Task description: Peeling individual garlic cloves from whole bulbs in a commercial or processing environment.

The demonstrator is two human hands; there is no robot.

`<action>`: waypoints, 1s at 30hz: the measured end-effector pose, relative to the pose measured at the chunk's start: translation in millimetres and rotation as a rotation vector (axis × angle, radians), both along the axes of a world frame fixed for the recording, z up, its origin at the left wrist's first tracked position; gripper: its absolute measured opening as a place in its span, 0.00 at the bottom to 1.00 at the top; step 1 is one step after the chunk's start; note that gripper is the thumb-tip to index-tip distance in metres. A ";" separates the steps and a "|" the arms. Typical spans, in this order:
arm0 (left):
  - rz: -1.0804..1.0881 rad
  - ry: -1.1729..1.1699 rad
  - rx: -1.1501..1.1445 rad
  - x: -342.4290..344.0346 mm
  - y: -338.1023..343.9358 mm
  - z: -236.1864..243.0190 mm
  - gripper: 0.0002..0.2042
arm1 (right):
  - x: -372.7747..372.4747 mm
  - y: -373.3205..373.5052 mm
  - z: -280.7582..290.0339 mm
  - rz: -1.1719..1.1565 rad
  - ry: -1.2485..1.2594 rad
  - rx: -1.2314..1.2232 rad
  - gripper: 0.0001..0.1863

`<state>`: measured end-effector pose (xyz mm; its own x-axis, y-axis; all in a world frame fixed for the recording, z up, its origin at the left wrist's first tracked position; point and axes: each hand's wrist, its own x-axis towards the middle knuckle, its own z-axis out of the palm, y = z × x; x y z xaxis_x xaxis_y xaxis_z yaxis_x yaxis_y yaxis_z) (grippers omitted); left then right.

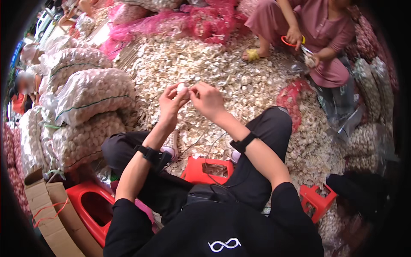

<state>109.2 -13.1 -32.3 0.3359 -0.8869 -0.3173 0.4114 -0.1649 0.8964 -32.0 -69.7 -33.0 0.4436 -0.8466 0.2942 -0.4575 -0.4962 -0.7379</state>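
Between the thumb and fingers of my left hand [172, 100] is a small, smooth white garlic bulb or clove [181, 87]; its exact form is too small to tell. My right hand [209, 100] is right beside it, thumb and fingers pinched together close to the left fingertips. Whatever the right fingers may hold is hidden. Both hands are raised in front of me, above a thick layer of loose garlic skins [192, 64].
Full mesh sacks of garlic [96, 92] are stacked at left. Pink netting [171, 25] lies at the back. At upper right a seated person [317, 38] holds orange-handled scissors [294, 41]. Red plastic stools [205, 169] and a cardboard piece [60, 218] are near me.
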 end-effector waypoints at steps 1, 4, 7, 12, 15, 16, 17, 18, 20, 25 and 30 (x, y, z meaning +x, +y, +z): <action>-0.005 0.020 0.007 -0.4 -0.9 1.2 0.21 | -0.8 0.5 0.4 -0.003 0.021 -0.016 0.06; -0.027 0.034 0.032 -8.2 -4.6 4.9 0.22 | -8.5 -0.8 -3.0 0.006 0.059 -0.119 0.05; -0.025 0.037 0.042 -12.4 -6.7 7.9 0.22 | -10.6 -0.8 1.4 0.015 0.089 -0.212 0.06; 0.018 -0.070 -0.007 -20.0 -9.2 6.6 0.21 | -7.1 3.7 5.9 -0.052 0.146 -0.090 0.07; 0.029 -0.150 -0.074 -23.0 -9.1 5.3 0.20 | -4.8 6.4 12.1 -0.105 0.128 0.121 0.09; 0.027 -0.206 -0.100 -24.1 -9.1 4.2 0.20 | -4.3 7.0 13.6 -0.126 0.109 0.214 0.11; 0.024 -0.262 -0.127 -24.9 -8.9 3.1 0.20 | -3.8 6.9 13.1 -0.127 0.109 0.215 0.11; 0.017 -0.261 -0.127 -26.3 -9.1 1.9 0.20 | -4.3 5.9 11.8 -0.145 0.107 0.261 0.11; 0.026 -0.364 -0.165 -30.2 -8.4 -0.4 0.19 | -3.8 4.5 5.7 -0.174 0.105 0.308 0.12; -0.025 -0.496 -0.137 -27.5 -4.6 -4.7 0.19 | 0.2 -1.2 -6.2 -0.143 0.007 0.630 0.12; 0.006 -0.479 -0.188 -20.9 -0.3 -9.5 0.18 | 9.3 -6.9 -24.8 -0.155 -0.034 0.556 0.13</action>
